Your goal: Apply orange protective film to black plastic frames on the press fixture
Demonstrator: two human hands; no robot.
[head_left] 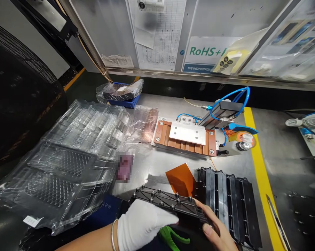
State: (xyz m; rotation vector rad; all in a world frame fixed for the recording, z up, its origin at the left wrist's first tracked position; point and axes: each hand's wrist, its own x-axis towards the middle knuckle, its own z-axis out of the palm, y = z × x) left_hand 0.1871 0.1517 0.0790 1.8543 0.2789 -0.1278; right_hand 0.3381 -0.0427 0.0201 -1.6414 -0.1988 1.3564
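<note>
"What are you gripping down there?"

"A black part [170, 204], right in front of me at the bottom of my view. My left hand [147, 219] is wearing a white glove [128, 228] and clamping the near side; my right hand [217, 228] (bare, this one) is clasping the right end."

"And the green tool [169, 233]?"

"It's showing just below my glove; I can't tell whether I'm touching it."

"What's lying beyond?"

"An orange sheet [180, 177] is lying just behind the part on the tabletop [152, 160], and other black parts [235, 205] are sitting side by side to its right. Farther back, a brown fixture [187, 148] is carrying a silver plate [187, 132], with blue hoses [248, 94] curling behind. A yellow stripe [256, 153] is running down my right, a slim pointed tool [277, 222] lying at its edge."

"And on your left?"

"Black trays [60, 188] are lying under clear plastic [94, 122] (a white label [32, 221] is showing at one corner), and a blue bin [127, 103] is standing beyond them, holding something bagged."
</note>
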